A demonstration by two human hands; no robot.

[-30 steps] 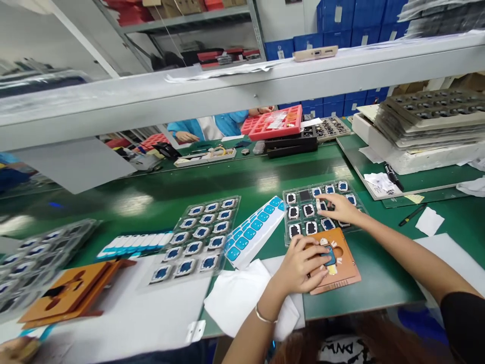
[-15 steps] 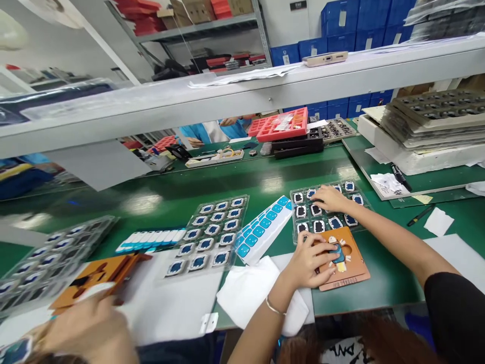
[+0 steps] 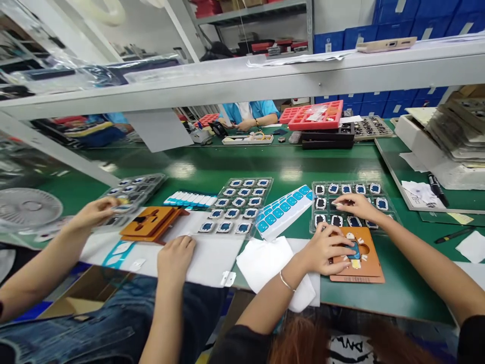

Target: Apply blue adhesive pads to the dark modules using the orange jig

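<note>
My left hand (image 3: 328, 247) lies over an orange fixture plate (image 3: 373, 268), fingers apart. Its fingertips reach a blue piece (image 3: 355, 249) set in the plate; a round hole sits beside that piece. Farther back, my right hand (image 3: 356, 206) is over a clear tray (image 3: 392, 218) of white-rimmed dark parts, thumb and fingertips drawn together at a compartment. What is between those fingertips is too small to make out. A sheet of blue adhesive pieces (image 3: 282, 210) touches the tray's left side. White cloths (image 3: 265, 260) lie under my left forearm.
At left, a co-worker's hands (image 3: 176, 255) are near another orange fixture (image 3: 147, 225) and a tray (image 3: 149, 189). A second parts tray (image 3: 238, 202) stands between us. A white shelf beam (image 3: 265, 86) crosses ahead. A pen (image 3: 454, 234) lies at right; another person sits opposite.
The view has swung left, so the bench appears shifted right. My right fingertips have moved to a nearer row of the tray. The co-worker's blurred hand has left the orange fixture; both their hands now show.
</note>
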